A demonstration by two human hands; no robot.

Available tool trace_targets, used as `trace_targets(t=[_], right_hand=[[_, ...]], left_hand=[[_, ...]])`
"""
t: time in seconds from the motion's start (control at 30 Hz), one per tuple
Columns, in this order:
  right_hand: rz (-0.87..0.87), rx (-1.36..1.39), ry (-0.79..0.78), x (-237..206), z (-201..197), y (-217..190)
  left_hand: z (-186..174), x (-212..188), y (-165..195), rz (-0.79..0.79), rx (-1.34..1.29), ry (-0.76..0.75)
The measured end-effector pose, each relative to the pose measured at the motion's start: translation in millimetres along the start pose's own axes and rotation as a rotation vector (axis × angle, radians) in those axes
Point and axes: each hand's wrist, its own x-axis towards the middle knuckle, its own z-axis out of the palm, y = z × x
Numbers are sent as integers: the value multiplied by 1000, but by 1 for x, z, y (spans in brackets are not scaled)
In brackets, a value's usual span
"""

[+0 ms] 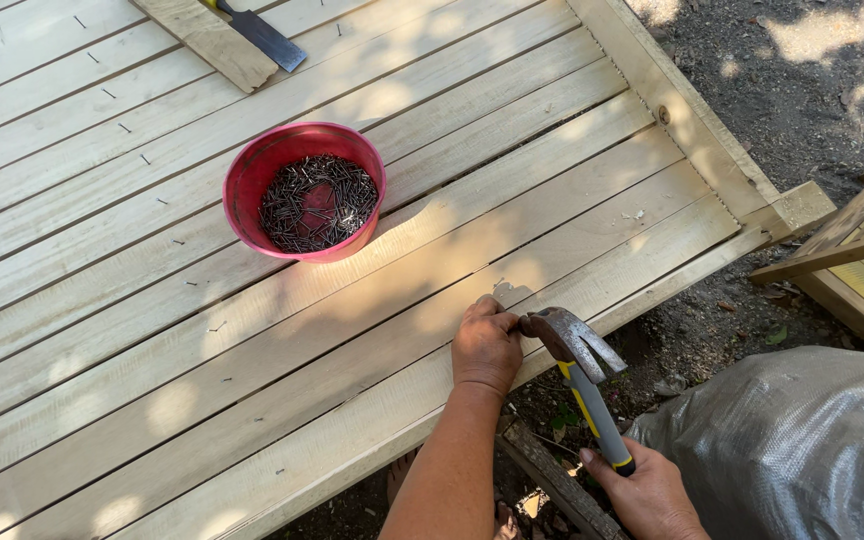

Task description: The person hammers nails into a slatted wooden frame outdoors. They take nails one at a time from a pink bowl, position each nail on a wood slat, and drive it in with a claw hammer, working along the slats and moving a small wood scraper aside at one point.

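Observation:
My left hand (485,343) rests with closed fingers on the near edge of a pale wooden plank platform (152,330); whether it pinches a nail is hidden. My right hand (647,492) grips the yellow and grey handle of a claw hammer (574,352). The hammer's steel head sits right beside the left hand's fingers, over the last plank. A red bucket (252,175) holding several dark nails (317,202) stands on the planks beyond the hands.
A loose short board (214,40) and a dark flat tool (264,36) lie at the platform's far side. A grey woven sack (802,440) sits at the lower right. Another wooden frame (857,250) stands at the right on bare dirt.

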Motion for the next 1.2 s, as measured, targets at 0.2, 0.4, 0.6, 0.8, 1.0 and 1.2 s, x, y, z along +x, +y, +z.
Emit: trace_targets(t=[0.2,0.4,0.6,0.8,1.0,1.2], right_hand=[[-37,103,24,-8,-5,-4],[-75,96,54,-15,-5,-13],[-40,75,38,-15,-11,-22],[-83,114,39,-15,3,-14],[-12,6,-32,-2,-2,-15],[-10,93,26,-6,1,-10]], left_hand=[[-6,-10,-12,-58,4,14],[-4,-9,-15,-107,-19,37],[0,-9,-18,-97,-26,63],[-2,-11,-16,-99,-39,72],[-8,-25,-9,7,9,92],[-16,-40,-10,144,202,104]])
